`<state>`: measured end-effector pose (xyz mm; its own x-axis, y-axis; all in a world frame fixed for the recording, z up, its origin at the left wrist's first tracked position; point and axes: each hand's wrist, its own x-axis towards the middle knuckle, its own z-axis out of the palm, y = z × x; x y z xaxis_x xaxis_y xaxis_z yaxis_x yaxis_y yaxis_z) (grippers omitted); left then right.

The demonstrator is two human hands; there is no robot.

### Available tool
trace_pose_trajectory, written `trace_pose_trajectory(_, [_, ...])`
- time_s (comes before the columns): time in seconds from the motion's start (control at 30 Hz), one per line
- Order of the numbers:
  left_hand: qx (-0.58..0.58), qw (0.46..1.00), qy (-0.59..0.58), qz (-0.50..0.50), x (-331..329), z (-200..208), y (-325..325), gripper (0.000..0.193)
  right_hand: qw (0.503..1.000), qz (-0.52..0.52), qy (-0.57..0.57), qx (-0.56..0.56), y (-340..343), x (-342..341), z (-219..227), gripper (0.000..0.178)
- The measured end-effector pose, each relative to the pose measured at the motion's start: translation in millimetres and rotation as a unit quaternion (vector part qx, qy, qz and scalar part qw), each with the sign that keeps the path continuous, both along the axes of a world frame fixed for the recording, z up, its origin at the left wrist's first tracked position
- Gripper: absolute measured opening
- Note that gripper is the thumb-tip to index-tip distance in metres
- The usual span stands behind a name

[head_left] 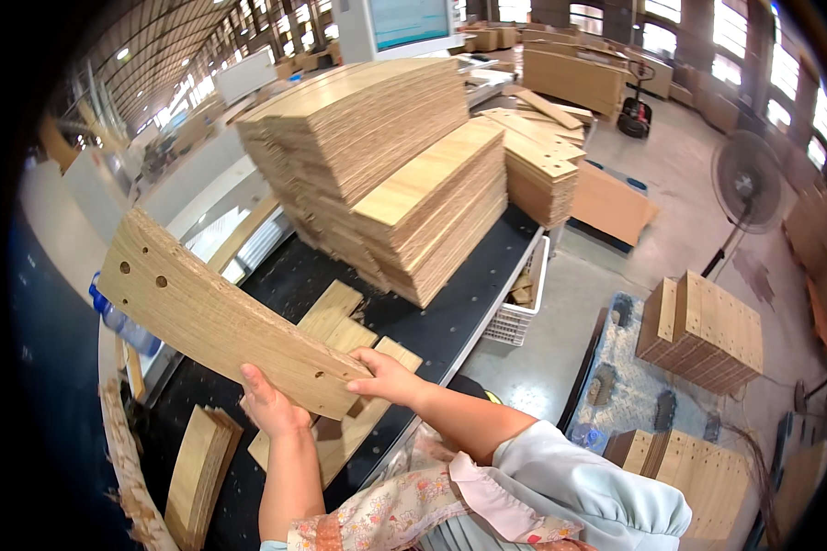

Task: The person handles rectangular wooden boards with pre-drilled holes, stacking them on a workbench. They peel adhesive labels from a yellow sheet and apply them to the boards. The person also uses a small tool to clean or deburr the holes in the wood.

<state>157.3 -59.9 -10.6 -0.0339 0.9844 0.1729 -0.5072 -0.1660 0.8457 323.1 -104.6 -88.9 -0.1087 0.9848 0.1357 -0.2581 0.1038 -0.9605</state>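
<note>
— Reporting on the held piece: where is it, and how is it gripped?

— A long, curved, pale wooden board with drilled holes (216, 321) is raised, tilted, over the black perforated worktable (473, 285), its far end pointing up and left. The right hand (386, 378) is closed on the near end, thumb on the face. The left hand (280, 413) bears against the lower edge; part of it is hidden, so I cannot tell how far it is closed.

— Handling?

— In my judgement stiff, moderately heavy, not fragile. The faces look smooth enough to slip a little; the layered edge looks rough and may splinter. With both hands near one end, the far end should feel heavy. Best hold: hands spread along the two long edges, nearer the middle.

— Containers?

— A white plastic lattice basket (505, 328) sits beside the table's right edge, with wooden offcuts (523, 290) inside. At the left, a clear bottle with a blue cap (124, 321) shows partly behind the board; contents undetermined.
</note>
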Motion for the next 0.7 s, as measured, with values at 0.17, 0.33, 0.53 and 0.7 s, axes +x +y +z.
trace_pose_trajectory(0.17, [-0.016, 0.995, 0.01, -0.1, 73, 15, -19, 0.089, 0.932, -0.088, 0.346, 0.054, -55, 28, -19, 0.056])
trace_pose_trajectory(0.33, [-0.039, 0.969, 0.025, -0.243, 178, 46, -56, 0.078, 0.88, -0.267, 0.356, 0.167, -106, 64, 10, 0.066])
trace_pose_trajectory(0.53, [0.062, 0.838, 0.287, -0.46, 243, 33, -65, 0.052, 0.816, -0.424, 0.337, 0.201, -146, 148, 21, 0.063])
trace_pose_trajectory(0.7, [0.469, 0.538, 0.625, -0.317, 196, -63, -68, 0.066, 0.76, -0.564, 0.252, 0.203, -149, 241, 49, 0.055])
